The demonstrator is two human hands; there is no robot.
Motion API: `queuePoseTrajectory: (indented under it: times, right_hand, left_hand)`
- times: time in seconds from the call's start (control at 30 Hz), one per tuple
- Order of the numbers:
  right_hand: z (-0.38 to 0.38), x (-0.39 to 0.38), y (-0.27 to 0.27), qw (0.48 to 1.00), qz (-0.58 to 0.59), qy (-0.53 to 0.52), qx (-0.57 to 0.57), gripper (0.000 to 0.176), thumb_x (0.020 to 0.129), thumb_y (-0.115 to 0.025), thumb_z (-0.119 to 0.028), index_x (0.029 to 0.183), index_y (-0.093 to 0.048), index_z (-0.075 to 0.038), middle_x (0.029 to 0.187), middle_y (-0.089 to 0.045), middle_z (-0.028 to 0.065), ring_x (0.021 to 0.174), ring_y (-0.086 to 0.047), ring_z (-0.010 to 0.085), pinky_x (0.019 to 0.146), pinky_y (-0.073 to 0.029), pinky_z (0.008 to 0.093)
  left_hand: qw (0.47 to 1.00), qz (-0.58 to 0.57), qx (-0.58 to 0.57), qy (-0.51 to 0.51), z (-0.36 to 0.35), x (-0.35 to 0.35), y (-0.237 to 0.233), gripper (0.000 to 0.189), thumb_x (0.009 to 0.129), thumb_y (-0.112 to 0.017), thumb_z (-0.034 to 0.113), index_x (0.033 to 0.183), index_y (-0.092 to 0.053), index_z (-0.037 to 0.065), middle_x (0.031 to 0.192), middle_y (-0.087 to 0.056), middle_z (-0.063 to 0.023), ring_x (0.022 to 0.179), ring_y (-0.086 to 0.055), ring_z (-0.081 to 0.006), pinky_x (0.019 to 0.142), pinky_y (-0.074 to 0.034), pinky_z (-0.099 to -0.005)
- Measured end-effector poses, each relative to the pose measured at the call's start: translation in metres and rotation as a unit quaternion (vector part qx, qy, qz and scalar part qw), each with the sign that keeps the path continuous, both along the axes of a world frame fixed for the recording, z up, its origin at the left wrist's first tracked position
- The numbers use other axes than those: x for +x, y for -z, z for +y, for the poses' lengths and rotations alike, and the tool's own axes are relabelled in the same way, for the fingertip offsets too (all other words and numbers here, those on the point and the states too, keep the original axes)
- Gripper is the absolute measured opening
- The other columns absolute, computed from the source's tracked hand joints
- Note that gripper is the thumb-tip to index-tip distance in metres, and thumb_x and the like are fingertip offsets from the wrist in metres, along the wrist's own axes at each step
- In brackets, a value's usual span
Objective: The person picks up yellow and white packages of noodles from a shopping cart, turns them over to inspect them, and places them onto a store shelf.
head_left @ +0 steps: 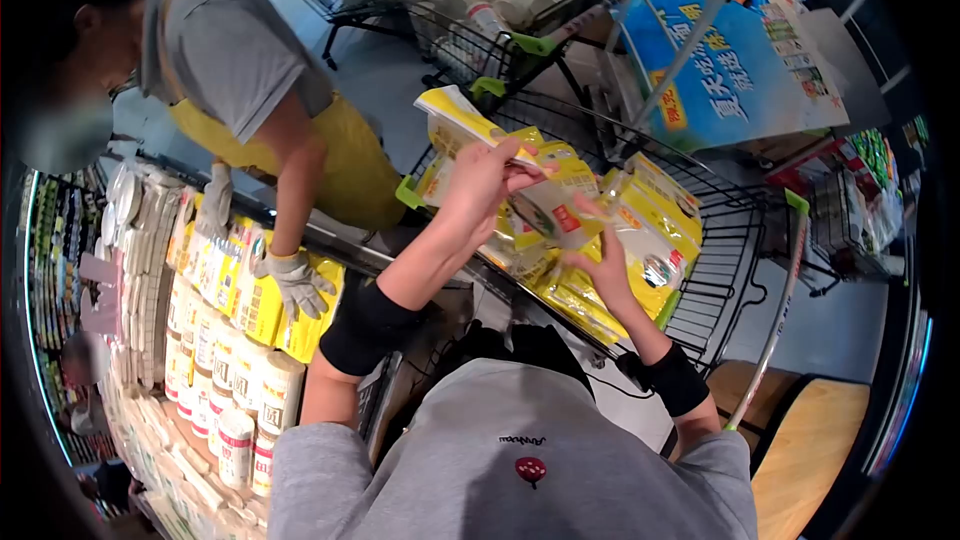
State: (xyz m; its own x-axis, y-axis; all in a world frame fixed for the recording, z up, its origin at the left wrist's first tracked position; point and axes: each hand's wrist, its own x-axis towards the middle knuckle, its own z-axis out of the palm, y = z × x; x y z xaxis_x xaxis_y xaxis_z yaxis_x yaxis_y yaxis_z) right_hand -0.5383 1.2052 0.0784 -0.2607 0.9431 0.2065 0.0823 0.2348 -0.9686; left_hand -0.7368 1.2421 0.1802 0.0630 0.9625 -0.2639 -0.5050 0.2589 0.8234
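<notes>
My left hand [487, 183] is raised over a wire shopping cart [735, 230] and grips a stack of yellow and white packets [462, 123] by their upper edge. My right hand [598, 262] holds the lower side of another yellow packet [556, 208] with a red label, just below the left hand. More yellow packets [655, 230] lie piled in the cart basket under both hands. Black arm sleeves cover both my forearms.
A co-worker in a grey shirt and yellow apron [345, 160] stands at the left, gloved hands [298, 285] on yellow cartons on a shelf [225, 340] of white bottles. A second cart [470, 10] with white bottles stands behind. A blue display box [720, 50] sits at the upper right.
</notes>
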Motion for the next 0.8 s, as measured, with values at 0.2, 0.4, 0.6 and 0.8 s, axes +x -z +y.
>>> queuePoseTrajectory:
  times: [0.2, 0.4, 0.6, 0.8]
  right_hand:
    - [0.034, -0.055, -0.036, 0.982, 0.129, 0.136, 0.011, 0.021, 0.08, -0.057, -0.005, 0.101, -0.056, 0.001, 0.11, -0.056, 0.0106, 0.095, -0.055, 0.0155, 0.083, -0.042, 0.0271]
    - [0.045, -0.064, -0.047, 0.989, 0.122, 0.084, 0.022, 0.021, 0.079, -0.055, 0.003, 0.1, -0.055, 0.002, 0.091, -0.058, 0.0035, 0.081, -0.054, 0.0095, 0.073, -0.042, 0.0226]
    - [0.037, -0.074, -0.042, 0.991, 0.065, -0.03, 0.11, 0.007, 0.08, -0.059, -0.004, 0.083, -0.058, 0.002, 0.086, -0.058, 0.0055, 0.084, -0.053, 0.0119, 0.074, -0.042, 0.0248]
    - [0.026, -0.107, -0.08, 0.987, 0.13, -0.04, 0.084, 0.009, 0.078, -0.062, -0.004, 0.081, -0.058, 0.004, 0.086, -0.059, 0.0087, 0.086, -0.054, 0.0172, 0.079, -0.041, 0.0282]
  left_hand:
    - [0.994, -0.063, 0.047, -0.073, -0.021, -0.022, -0.03, 0.021, 0.088, -0.04, 0.011, 0.085, -0.049, -0.008, 0.08, -0.058, -0.0163, 0.085, -0.063, -0.0252, 0.074, -0.051, -0.0281]
    - [0.987, -0.09, 0.046, -0.125, -0.05, -0.05, -0.022, 0.028, 0.091, -0.039, 0.016, 0.088, -0.053, -0.008, 0.085, -0.061, -0.0151, 0.08, -0.062, -0.0184, 0.077, -0.05, -0.027]
    - [0.979, -0.13, 0.055, -0.149, -0.086, -0.056, -0.012, 0.03, 0.093, -0.037, 0.018, 0.097, -0.051, -0.009, 0.088, -0.059, -0.0147, 0.086, -0.06, -0.0194, 0.078, -0.05, -0.0292]
    - [0.99, -0.002, 0.101, -0.099, -0.141, -0.104, -0.002, 0.042, 0.094, -0.035, 0.031, 0.114, -0.044, -0.005, 0.087, -0.058, -0.0111, 0.087, -0.06, -0.0189, 0.074, -0.05, -0.0278]
